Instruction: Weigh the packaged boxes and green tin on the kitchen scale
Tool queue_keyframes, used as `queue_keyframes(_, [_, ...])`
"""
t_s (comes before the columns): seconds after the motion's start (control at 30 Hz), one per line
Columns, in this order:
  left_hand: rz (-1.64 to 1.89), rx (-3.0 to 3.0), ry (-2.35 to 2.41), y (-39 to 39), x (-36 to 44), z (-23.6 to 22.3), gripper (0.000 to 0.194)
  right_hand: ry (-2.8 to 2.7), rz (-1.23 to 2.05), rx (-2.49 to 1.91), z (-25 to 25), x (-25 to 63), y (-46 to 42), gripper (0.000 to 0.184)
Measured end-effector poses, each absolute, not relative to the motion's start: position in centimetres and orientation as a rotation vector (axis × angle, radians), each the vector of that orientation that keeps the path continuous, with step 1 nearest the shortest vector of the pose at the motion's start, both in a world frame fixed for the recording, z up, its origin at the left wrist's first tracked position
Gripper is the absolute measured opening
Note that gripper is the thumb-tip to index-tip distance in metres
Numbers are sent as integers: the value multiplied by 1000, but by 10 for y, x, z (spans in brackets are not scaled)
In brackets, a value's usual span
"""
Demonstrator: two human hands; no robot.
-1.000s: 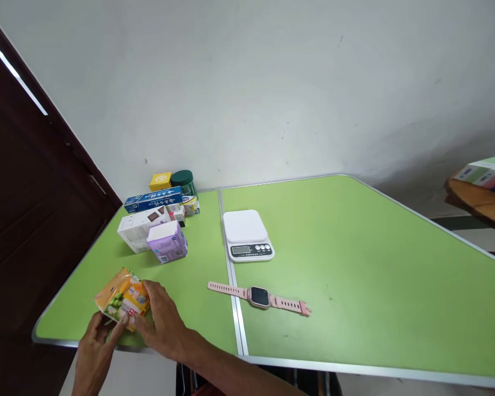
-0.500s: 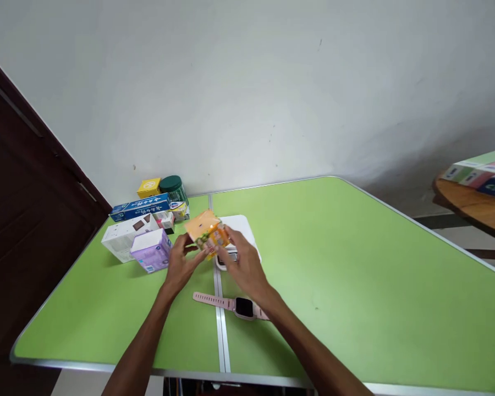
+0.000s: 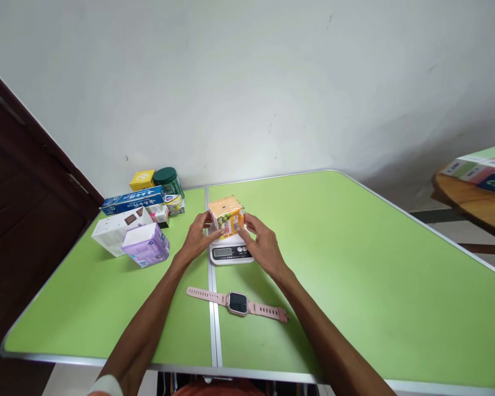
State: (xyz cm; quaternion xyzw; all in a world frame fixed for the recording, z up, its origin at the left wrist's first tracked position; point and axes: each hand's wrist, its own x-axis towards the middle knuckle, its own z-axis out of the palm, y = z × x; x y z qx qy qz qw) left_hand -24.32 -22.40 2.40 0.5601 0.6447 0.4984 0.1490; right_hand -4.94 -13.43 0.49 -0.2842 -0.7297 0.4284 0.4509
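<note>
Between my two hands is a small block-shaped orange pack in shiny printed wrap with green fruit pictures. My left hand grips its left side, and my right hand grips the right side. The pack sits upright on or just over a white digital kitchen scale; whether it bears fully on the plate is hidden. The scale's small display and buttons face me. Nearer to me lies a pink smartwatch, its strap stretched out flat.
On the left of the green table stand a purple pack, a white box, long blue boxes, a yellow box, a green tub and small cartons. A wooden stool at right holds coloured boxes.
Both hands have carried the orange pack to the right and turned it more upright, over the scale. The scale's display and the watch's right strap are now uncovered.
</note>
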Motion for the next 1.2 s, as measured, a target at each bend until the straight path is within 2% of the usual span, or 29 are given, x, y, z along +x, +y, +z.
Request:
queue_keyframes(0.1, [1470, 1498, 1906, -240, -251, 13, 82, -1748, 1046, -808, -15, -35, -123, 59])
queue_keyframes(0.23, [1549, 1159, 1949, -265, -265, -14, 65, -1769, 884, -999, -47, -17, -104, 62])
queue_keyframes(0.37, [1649, 1027, 1961, -275, -274, -31, 66, -1858, 767, -992, -59, -16, -98, 56])
queue_keyframes(0.6, [1619, 1085, 2003, -275, -270, -25, 59, -1943, 712, -983, -60, -19, -99, 50])
queue_keyframes(0.67, [1661, 1037, 1980, -275, -266, -23, 66, -1943, 712, -990, -59, -20, -100, 50])
queue_keyframes(0.8, [1753, 1057, 1985, -268, -253, -13, 93, -1860, 814, -981, -52, -25, -106, 56])
queue_keyframes(0.93, [1624, 1403, 2124, -244, -240, 15, 102, -1799, 875, -836, -40, -33, -115, 62])
queue_keyframes(1.0, [1461, 1564, 2150, -229, -237, 33, 95, -1808, 867, -768, -38, -39, -120, 64])
queue_keyframes(1.13, [1154, 1711, 2156, -208, -237, 61, 55, -1816, 858, -678, -40, -56, -127, 71])
queue_keyframes(1.2, [1138, 1699, 2120, -202, -236, 69, 49, -1810, 859, -650, -40, -66, -127, 73])
